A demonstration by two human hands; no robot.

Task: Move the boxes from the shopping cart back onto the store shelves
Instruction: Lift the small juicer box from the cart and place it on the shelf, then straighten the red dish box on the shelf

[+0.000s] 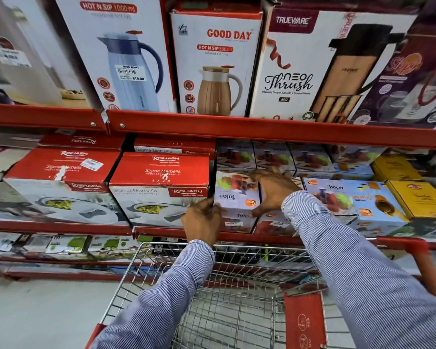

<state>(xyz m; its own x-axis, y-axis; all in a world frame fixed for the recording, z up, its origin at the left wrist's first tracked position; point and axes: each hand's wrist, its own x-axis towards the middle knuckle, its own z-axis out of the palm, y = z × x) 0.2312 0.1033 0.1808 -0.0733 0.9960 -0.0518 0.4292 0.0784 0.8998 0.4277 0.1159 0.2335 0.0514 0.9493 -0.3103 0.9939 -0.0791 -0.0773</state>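
Retail shop aisle: red metal shelves [262, 128] stocked with price-stickered boxed jugs [217, 64] and casseroles [159, 185]; wire shopping cart [237, 298].

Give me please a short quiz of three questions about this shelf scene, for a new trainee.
1. True or false: both hands grip the Juicer box.
2. Which box stands directly left of it: A) yellow box, B) red Rishabh box, C) Trueware box?
3. Fill in: the wire shopping cart shows ____ boxes in its visible part.

Key
1. True: the left hand holds its left edge, the right hand its right side.
2. B.
3. No.
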